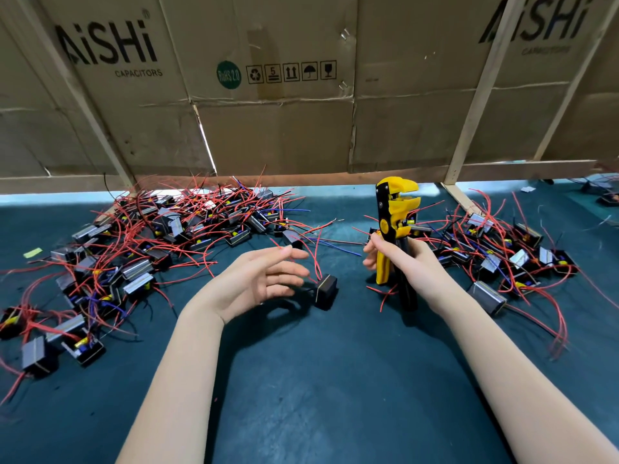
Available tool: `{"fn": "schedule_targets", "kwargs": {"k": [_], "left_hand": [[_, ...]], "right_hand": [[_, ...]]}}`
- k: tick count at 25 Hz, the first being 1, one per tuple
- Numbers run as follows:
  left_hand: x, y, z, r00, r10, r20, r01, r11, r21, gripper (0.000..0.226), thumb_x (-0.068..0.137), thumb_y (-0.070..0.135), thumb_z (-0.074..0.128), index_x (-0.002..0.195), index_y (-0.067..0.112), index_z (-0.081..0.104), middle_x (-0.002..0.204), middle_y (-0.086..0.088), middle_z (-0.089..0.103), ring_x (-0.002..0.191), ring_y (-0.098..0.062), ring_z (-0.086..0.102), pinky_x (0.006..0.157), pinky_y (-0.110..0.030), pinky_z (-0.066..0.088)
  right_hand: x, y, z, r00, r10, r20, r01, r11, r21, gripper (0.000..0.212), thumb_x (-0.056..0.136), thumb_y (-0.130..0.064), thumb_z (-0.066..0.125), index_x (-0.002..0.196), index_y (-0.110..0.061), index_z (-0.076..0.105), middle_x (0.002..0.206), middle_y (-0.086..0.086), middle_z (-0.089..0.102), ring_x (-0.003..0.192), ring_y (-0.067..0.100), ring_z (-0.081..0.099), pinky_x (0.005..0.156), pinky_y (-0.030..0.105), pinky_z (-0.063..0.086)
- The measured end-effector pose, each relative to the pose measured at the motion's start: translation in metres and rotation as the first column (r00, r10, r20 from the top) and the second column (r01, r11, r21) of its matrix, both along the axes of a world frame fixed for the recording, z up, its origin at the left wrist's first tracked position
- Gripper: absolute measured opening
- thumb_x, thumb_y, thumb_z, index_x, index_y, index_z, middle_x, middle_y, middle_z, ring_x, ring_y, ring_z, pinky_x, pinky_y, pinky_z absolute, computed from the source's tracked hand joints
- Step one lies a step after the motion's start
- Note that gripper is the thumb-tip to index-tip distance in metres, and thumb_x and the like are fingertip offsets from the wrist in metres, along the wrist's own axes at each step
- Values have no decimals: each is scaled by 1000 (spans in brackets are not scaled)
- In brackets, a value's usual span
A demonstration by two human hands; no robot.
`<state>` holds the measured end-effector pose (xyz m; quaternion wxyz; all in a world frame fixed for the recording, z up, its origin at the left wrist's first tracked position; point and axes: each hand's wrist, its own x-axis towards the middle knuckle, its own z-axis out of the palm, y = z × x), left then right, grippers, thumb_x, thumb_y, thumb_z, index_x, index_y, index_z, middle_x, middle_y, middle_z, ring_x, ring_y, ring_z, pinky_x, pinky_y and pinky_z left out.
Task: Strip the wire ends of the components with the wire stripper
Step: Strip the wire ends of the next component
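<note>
Yellow-handled wire stripper stands upright, your right hand curled round its grips. Left hand fingers spread, holding nothing; lone component at their 3 o'clock. Pinch its red wire near the tip, feed it squarely into the jaws.

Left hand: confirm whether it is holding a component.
No: the left hand is open, fingers straight, beside the black component.

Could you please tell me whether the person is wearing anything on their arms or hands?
Both forearms are bare up to the bottom edge of the picture: no sleeves show. The left hand and the right hand have no gloves, and no rings, watch or markings can be seen.
</note>
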<state>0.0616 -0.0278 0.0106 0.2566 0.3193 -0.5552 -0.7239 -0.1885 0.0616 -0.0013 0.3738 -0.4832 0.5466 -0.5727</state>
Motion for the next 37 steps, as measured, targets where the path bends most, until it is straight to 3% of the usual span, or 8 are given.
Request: {"fn": "schedule_targets", "kwargs": {"k": [4,11,16,21,24,27,32,37], "left_hand": [[-2,2,-7,991,-96,-98,85,991,-106,46,78,5,68,124,2,63,88,-4,62,78,-13,62,74,-22,54],[2,-2,-5,950,-309,-43,311,949,59,47,89,27,41,116,2,71,93,-13,69,78,-19,60,75,-30,54],[-3,3,-11,960,-217,176,262,916,-302,44,88,-14,47,120,9,67,89,-9,65,71,-17,57,70,-24,52],[-23,20,-17,925,-138,354,323,776,-542,57,73,-2,81,122,20,61,104,0,61,81,-14,56,80,-26,50],[-48,36,-28,946,100,308,218,507,-834,36,76,20,83,109,21,70,97,0,58,85,-10,56,83,-25,47],[-62,43,-29,976,180,121,36,417,-908,16,93,22,65,88,9,74,83,1,54,74,-12,54,73,-24,44],[-48,30,-22,870,493,16,-236,445,-864,9,101,17,51,103,15,59,76,6,63,74,-3,59,74,-16,43],[-47,26,-20,842,539,-9,-367,562,-741,8,90,17,69,82,19,66,69,3,65,60,-1,51,64,-17,41]], "right_hand": [[-1,0,-1,1000,-2,10,2,1000,3,49,74,-51,64,94,-6,69,84,9,71,81,22,68,73,25,56],[-3,-2,-2,1000,10,-15,-10,1000,10,57,71,-54,65,98,-4,68,85,8,72,82,22,69,76,28,55],[-3,-1,-3,1000,17,-18,-16,1000,4,59,72,-54,66,100,-2,67,85,8,71,81,21,68,75,27,55],[-3,-1,-2,1000,23,-19,-22,1000,10,56,73,-54,65,98,-4,68,85,9,72,81,20,68,75,27,54],[-2,-1,-2,1000,8,-11,-8,1000,13,56,73,-52,65,98,-2,68,84,8,71,79,19,67,73,24,54],[0,0,0,1000,1,7,-2,1000,15,56,72,-52,66,98,-2,68,84,6,71,80,18,67,70,22,54],[7,-2,-5,998,-58,3,57,996,75,51,68,-59,71,90,-14,67,96,13,71,88,21,66,86,40,51],[13,-3,-2,992,-54,113,43,995,93,46,71,-55,70,75,-12,53,67,5,52,63,22,53,68,36,49]]}}
